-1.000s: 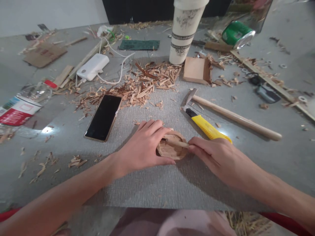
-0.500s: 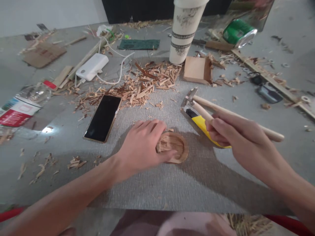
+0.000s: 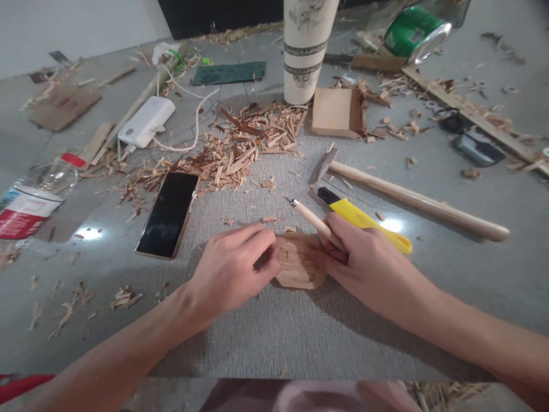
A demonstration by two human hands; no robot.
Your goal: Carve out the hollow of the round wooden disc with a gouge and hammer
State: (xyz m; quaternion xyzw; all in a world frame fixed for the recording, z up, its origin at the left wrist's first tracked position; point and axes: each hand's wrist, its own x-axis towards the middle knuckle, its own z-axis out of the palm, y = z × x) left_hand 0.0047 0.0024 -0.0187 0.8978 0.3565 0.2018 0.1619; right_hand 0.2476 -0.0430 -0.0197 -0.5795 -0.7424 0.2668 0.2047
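A rounded wooden piece lies near the table's front, its rough face up. My left hand grips its left edge between thumb and fingers. Held in my right hand is a carving tool with a pale wooden handle, its metal tip pointing up and left; the fingers of that hand also touch the right side of the wooden piece. Just beyond my right hand lie a yellow-handled cutter and a hammer with a long wooden handle.
A phone lies left of my hands, with wood chips behind it. Farther back are a white power bank, a patterned cup, a small cardboard tray and a green can. A plastic bottle lies at left.
My right hand has come left from beside the hammer to the wooden piece, bringing the carving tool. The piece showed a hollowed face before; now a flatter, rough face is up.
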